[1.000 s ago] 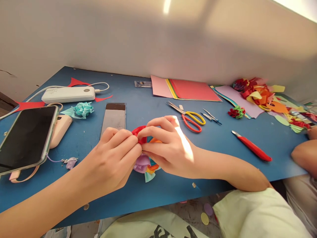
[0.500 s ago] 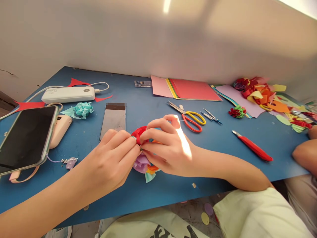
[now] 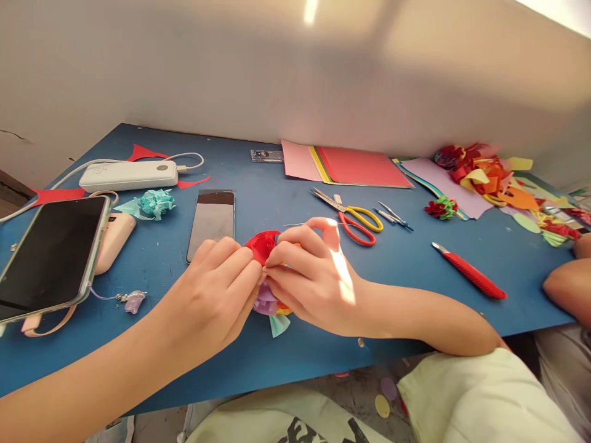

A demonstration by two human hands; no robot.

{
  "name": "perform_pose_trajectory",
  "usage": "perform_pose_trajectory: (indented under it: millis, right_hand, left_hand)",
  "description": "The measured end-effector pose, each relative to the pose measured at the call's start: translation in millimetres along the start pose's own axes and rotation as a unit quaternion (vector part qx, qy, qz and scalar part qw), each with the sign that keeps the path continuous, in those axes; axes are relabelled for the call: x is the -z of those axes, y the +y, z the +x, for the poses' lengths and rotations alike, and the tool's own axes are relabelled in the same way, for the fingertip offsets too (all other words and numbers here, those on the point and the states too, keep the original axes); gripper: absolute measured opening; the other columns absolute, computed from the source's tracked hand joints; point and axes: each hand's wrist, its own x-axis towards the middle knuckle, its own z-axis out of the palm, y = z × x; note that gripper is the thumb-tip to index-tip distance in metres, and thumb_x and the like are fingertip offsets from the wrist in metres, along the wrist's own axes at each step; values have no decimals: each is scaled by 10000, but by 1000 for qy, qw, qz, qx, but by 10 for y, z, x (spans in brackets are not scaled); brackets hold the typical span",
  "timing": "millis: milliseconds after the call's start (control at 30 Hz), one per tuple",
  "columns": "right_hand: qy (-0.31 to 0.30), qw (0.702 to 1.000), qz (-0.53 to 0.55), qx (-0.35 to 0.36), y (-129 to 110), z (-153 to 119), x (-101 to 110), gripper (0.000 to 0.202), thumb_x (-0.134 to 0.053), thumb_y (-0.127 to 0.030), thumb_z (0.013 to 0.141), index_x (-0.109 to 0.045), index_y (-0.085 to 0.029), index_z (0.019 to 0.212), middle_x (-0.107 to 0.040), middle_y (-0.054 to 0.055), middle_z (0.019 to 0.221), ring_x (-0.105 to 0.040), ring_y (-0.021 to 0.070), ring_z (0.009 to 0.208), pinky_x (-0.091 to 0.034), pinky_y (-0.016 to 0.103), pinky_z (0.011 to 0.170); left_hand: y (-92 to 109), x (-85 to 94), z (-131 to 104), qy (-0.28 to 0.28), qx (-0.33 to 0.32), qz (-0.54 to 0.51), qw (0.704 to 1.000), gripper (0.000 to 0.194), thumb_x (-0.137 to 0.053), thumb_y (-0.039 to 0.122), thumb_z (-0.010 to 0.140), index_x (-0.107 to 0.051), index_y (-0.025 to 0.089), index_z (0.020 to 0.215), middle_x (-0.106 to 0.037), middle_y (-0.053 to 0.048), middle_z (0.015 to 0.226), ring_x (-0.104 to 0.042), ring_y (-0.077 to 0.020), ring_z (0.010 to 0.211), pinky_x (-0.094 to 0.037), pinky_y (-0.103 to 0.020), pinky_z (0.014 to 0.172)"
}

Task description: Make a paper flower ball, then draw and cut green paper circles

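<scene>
- View from my head, looking forward and down: my two bare hands meet over a blue table [image 3: 415,264], with a many-coloured paper bundle [image 3: 263,249] between them.
- My left hand [image 3: 225,286] comes in from the lower left. Its fingers are bent close together, the tips pinching the left side of the bundle, just below its red folds [image 3: 259,241].
- My right hand [image 3: 314,277] comes in from the right, fingers curled, thumb and fingertips pinching the same place. The two sets of fingertips touch or nearly touch.
- The bundle lies neither left nor right of my hands but in the gap where they meet, so neither hand is nearer.
- Its visible length runs from near me to farther off: a pale turquoise tip [image 3: 279,326] closest to my body, then lilac folds [image 3: 265,306], then the red folds at the far end, leaning slightly left. My fingers hide the middle, so the true long axis is hard to judge.
- A thin pale line [image 3: 298,224] stretches just beyond my right fingers, toward the scissors [image 3: 342,210].
- A dark-screened phone [image 3: 211,223] lies just beyond my left knuckles.
</scene>
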Motion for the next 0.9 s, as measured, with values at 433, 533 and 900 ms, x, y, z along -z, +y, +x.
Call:
perform_pose_trajectory:
  millis: [433, 533, 900]
  right_hand:
    - [-4, 1000, 29, 6, 42, 13, 18, 173, -552, -114, 870, -572, -187, 714, -615, -13, 839, -486, 156, 871, -293, 401, 777]
    - [61, 998, -5, 3, -30, -18, -91, 159, -586, -131, 852, -588, -188, 703, -608, -10, 781, -483, 152, 834, -315, 410, 794]
    - [51, 999, -4, 10, 7, -10, -62, 159, -575, -87, 835, -605, -176, 707, -633, -9, 826, -486, 150, 847, -311, 381, 727]
  left_hand:
    - [20, 11, -21, -6, -16, 31, 999, 117, -540, 69, 822, -566, 122, 722, -551, -74, 684, -459, -217, 691, -374, -371, 598]
    - [78, 4, -15, -1, 43, -12, 999, 154, -509, 67, 830, -545, 127, 693, -535, -76, 682, -407, -192, 662, -397, -378, 617]
    - [51, -56, -66, 43, -55, 139, 988, 163, -518, -48, 791, -611, 69, 856, -598, -86, 747, -518, -234, 759, -408, -370, 608]
